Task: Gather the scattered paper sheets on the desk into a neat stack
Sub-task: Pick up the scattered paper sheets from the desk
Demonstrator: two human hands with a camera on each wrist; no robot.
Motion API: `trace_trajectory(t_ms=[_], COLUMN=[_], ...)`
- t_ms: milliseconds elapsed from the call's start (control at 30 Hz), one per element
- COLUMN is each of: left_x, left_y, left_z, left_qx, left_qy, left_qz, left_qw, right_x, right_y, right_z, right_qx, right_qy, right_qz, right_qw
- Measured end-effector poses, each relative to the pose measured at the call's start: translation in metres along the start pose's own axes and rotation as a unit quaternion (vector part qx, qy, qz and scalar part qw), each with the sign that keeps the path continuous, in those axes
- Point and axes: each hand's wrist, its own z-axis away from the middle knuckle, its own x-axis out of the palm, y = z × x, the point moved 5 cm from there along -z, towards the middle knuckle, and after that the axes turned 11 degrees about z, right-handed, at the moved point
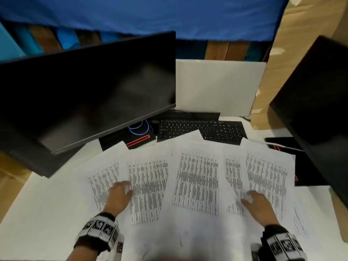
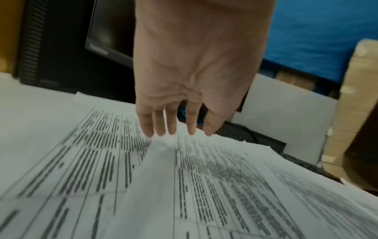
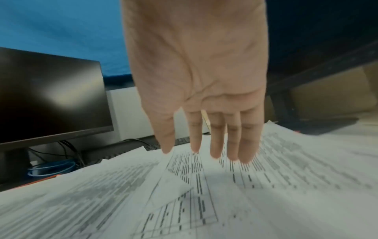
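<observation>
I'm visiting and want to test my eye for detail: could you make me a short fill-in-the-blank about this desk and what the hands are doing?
1. The printed paper sheets lie fanned out on the white ____.
2. Both the left hand and the right hand have their fingers ____.
3. Behind the sheets lies a black ____.
4. The screen of the monitor on the left is ____.

Missing words: desk; straight; keyboard; dark

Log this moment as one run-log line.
stage: gathering not begun | paper sheets: fanned out, overlapping on desk | left hand: open, over left sheets | right hand: open, over right sheets | keyboard: partly covered
</observation>
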Motion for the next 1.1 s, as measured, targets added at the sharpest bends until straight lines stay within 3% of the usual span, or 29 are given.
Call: trace_trajectory(t_ms=[167, 333, 467, 600, 700, 867, 1000, 1100], left_x=[0.000, -0.001, 0.005, 0.008, 0.015, 0.006, 0.007, 0.006], left_y=[-0.009, -0.006, -0.012, -0.016, -0.007, -0.007, -0.004, -0.004], left_z=[-0.003, -0.010, -0.018, -0.027, -0.034, -0.040, -0.048, -0.051], left_qx=[-0.089, -0.090, -0.111, -0.132, -0.098, -0.169, -0.167, -0.176], left_qy=[0.053, 0.082, 0.089, 0.059, 0.047, 0.129, 0.078, 0.078], left_qz=[0.067, 0.186, 0.199, 0.101, 0.165, 0.247, 0.276, 0.243], left_qw=[0.992, 0.975, 0.970, 0.984, 0.980, 0.945, 0.943, 0.951], right_x=[-0.002, 0.006, 0.014, 0.016, 0.017, 0.016, 0.017, 0.020], right_y=[-0.012, -0.014, -0.025, -0.032, -0.043, -0.055, -0.073, -0.079], right_z=[-0.017, -0.034, -0.043, -0.049, -0.046, -0.042, -0.042, -0.044], right_qx=[0.062, 0.125, 0.115, 0.071, 0.053, 0.060, 0.052, 0.038], right_qy=[0.035, 0.041, -0.004, -0.031, -0.060, -0.053, -0.070, -0.088], right_qz=[-0.078, -0.118, -0.159, -0.201, -0.279, -0.297, -0.280, -0.278], right_qw=[0.994, 0.984, 0.981, 0.976, 0.957, 0.952, 0.956, 0.956])
